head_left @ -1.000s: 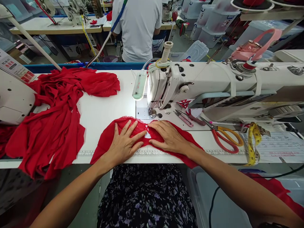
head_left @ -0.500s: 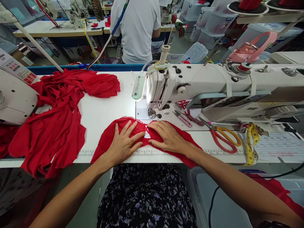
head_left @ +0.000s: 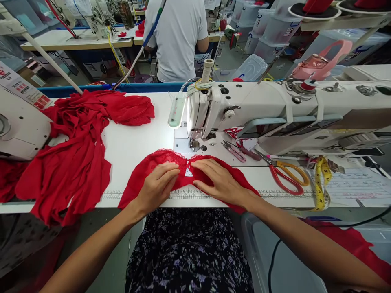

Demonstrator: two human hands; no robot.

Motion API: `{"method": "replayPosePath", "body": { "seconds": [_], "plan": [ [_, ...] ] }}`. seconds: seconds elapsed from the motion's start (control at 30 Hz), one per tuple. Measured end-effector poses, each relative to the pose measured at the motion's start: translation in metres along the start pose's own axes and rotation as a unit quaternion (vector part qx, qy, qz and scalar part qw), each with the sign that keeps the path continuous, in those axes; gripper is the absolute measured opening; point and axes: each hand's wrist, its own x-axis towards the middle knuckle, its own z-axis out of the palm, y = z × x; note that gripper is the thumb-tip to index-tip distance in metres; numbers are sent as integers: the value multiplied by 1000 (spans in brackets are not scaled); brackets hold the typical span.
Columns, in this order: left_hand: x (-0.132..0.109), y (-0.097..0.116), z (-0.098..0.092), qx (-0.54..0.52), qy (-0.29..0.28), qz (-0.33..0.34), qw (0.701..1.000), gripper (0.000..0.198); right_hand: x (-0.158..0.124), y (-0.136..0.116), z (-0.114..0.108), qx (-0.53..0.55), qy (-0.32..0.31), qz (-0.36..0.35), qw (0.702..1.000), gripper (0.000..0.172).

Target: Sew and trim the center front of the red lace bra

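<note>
A red lace-trimmed garment piece (head_left: 142, 169) lies on the white sewing table, with a small triangular gap at its middle. Over its left half, my left hand (head_left: 159, 183) has its fingers drawn together and curved inward; their undersides are hidden, so whether cloth is pinched there does not show. My right hand (head_left: 218, 181) rests on the right half, fingers stretched out and lying flat beside the centre gap. Just beyond the lace edge is the presser foot (head_left: 194, 144) of the white sewing machine (head_left: 244, 99); the garment lies in front of it.
A heap of red fabric (head_left: 82, 150) lies at left. To the right are thread snips (head_left: 233, 151), orange-and-red-handled scissors (head_left: 287, 177), a yellow tape measure (head_left: 322, 183) and a written sheet (head_left: 351, 187). A ruler strip (head_left: 195, 195) runs along the front edge. A co-worker (head_left: 180, 40) sits beyond.
My left hand has gone from spread flat on the garment to fingers gathered and curved, slightly lower. My right hand stays nearly in place. The view has shifted slightly.
</note>
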Motion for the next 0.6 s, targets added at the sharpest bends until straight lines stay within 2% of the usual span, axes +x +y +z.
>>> {"method": "replayPosePath", "body": {
  "seconds": [0.13, 0.27, 0.33, 0.47, 0.6],
  "plan": [
    [-1, 4, 9, -21, -48, -11, 999, 25, -3, 2, 8, -3, -4, -6, 1000, 46],
    [-2, -5, 8, 68, -175, -31, 982, 45, -5, 14, 6, -20, -42, -7, 999, 60],
    [-2, -10, 5, 107, -217, -39, 969, 56, -6, 19, 3, -25, -58, -6, 998, 66],
    [-1, -15, 2, 148, -245, -43, 957, 66, -6, 25, 0, -25, -75, -6, 997, 69],
    [-2, -15, 4, 158, -240, -43, 957, 69, -5, 25, 0, -26, -77, -5, 997, 70]
  ]
}}
